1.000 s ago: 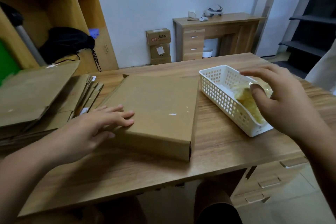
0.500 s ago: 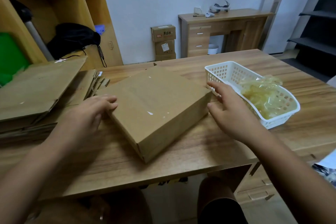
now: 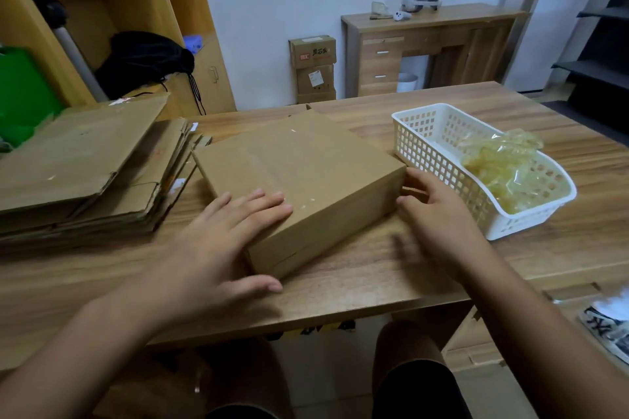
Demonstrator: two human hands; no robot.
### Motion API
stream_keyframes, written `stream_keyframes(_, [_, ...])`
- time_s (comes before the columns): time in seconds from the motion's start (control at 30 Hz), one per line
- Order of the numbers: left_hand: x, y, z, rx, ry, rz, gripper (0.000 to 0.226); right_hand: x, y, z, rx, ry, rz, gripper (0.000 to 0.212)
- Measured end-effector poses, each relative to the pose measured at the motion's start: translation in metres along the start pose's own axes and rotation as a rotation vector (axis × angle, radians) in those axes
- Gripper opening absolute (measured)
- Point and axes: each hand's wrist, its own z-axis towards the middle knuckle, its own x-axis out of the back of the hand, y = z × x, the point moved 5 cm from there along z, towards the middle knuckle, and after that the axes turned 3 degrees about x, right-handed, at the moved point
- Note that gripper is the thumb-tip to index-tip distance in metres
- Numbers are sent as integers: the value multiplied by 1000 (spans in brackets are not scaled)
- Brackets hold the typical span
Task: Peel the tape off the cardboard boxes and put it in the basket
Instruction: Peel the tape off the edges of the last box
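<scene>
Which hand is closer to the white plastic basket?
Right. The right hand lies beside the near wall of the white plastic basket, at the right side of the brown cardboard box; the left hand rests on the box's near-left corner, farther away.

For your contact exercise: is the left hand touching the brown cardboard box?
Touching. The head view shows the left hand with fingers flat on top of the brown cardboard box.

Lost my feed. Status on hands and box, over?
Left hand flat on box top, right hand at its right side. Peeled tape in basket, close beside right hand.
</scene>
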Motion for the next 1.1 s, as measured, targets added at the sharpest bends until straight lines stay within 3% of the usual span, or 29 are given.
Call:
stream_keyframes(0.2, [-5,-12,2,-1,-33,23,106,1,-6,-14,35,-38,14,61])
stream_keyframes(0.73, [4,-12,2,24,-9,-91,74,-7,-9,-29,-18,6,178,57])
stream_keyframes(1.1, [-2,-8,3,85,7,-30,84,-9,-8,-37,-74,129,207,53])
